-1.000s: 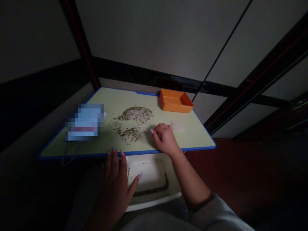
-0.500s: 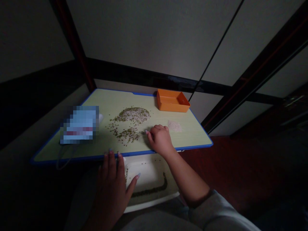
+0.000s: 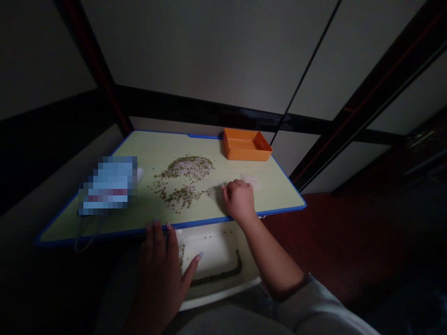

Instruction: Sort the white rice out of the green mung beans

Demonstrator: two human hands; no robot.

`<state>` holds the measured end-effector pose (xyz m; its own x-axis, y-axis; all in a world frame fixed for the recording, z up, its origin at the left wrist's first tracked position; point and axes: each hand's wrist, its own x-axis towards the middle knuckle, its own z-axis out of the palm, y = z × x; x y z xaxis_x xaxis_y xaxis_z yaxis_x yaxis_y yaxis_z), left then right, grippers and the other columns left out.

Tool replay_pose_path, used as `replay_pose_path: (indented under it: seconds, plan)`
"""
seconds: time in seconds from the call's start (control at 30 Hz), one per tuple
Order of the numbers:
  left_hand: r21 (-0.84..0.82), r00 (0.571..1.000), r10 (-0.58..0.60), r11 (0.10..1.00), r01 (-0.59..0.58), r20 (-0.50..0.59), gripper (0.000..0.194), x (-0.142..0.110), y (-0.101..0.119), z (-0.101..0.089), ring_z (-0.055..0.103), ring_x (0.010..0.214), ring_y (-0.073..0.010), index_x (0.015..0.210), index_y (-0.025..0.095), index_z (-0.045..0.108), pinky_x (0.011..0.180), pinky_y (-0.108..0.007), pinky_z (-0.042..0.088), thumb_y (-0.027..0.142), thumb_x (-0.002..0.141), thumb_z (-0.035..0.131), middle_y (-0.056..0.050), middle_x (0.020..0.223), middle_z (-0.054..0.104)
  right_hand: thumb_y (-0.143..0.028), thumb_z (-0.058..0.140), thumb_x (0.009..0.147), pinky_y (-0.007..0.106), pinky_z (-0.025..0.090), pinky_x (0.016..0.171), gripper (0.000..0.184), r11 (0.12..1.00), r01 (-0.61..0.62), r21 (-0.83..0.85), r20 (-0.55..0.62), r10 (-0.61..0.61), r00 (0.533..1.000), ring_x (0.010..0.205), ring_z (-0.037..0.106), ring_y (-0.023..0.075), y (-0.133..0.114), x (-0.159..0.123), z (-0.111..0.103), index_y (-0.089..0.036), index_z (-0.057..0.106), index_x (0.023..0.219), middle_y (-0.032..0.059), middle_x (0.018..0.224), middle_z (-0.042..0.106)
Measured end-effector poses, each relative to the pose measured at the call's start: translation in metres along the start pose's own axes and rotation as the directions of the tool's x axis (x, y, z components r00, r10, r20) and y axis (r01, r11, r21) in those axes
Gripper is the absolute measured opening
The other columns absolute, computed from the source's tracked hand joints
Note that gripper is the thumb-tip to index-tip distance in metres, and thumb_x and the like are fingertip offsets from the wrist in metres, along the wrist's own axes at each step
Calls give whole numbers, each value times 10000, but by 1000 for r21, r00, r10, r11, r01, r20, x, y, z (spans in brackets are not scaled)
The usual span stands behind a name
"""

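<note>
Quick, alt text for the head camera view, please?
Head-worn view of a right hand resting on a blue-edged pale green board beside scattered green grains and a small pale pile, with an orange tray beyond. The left hand's fingers rest at the board's front edge above a white tray holding a line of grains.

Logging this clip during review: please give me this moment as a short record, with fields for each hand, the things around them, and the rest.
left hand: open, fingertips at the near blue edge of a pale green board, above a white tray
right hand: curled, resting on the board; cannot tell whether it holds anything
things: scattered green grains left of the right hand; pale powdery heap just beyond it
rest: orange plastic tray at the board's far edge; pixelated blue packet at left; line of dark grains in the white tray
</note>
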<state>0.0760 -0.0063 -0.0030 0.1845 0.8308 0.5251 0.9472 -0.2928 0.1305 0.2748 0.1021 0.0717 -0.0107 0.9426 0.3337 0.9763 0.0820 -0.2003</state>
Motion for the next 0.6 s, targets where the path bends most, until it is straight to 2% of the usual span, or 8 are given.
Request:
replay_pose_path:
  seconds: [0.23, 0.37, 0.6]
  plan:
    - [15, 1000, 12, 1000, -12, 1, 863, 0, -1, 2, 151, 1441, -453, 1461, 4, 142, 1077, -611, 338, 567, 845, 366, -339, 1533, 149, -286, 441, 948, 298, 278, 709, 291, 993, -63, 101, -12, 65, 998, 855, 589, 172, 9, 0, -4, -169, 662, 800, 63, 854, 678]
    - [15, 1000, 11, 1000, -11, -16, 854, -1, -1, 4, 142, 1447, -444, 1469, 17, 119, 1073, -614, 343, 566, 854, 341, -328, 1545, 128, -286, 440, 947, 297, 275, 701, 307, 988, -116, 97, -14, 118, 993, 833, 594, 171, 11, -2, -6, -168, 663, 772, 65, 848, 684]
    - [21, 1000, 9, 1000, -8, -14, 860, -1, -1, 3, 159, 1440, -452, 1465, 6, 128, 1071, -612, 345, 568, 851, 343, -337, 1531, 164, -290, 449, 942, 295, 282, 698, 301, 990, -113, 82, 27, 111, 993, 825, 599, 173, 9, -1, -5, -163, 663, 774, 71, 856, 692]
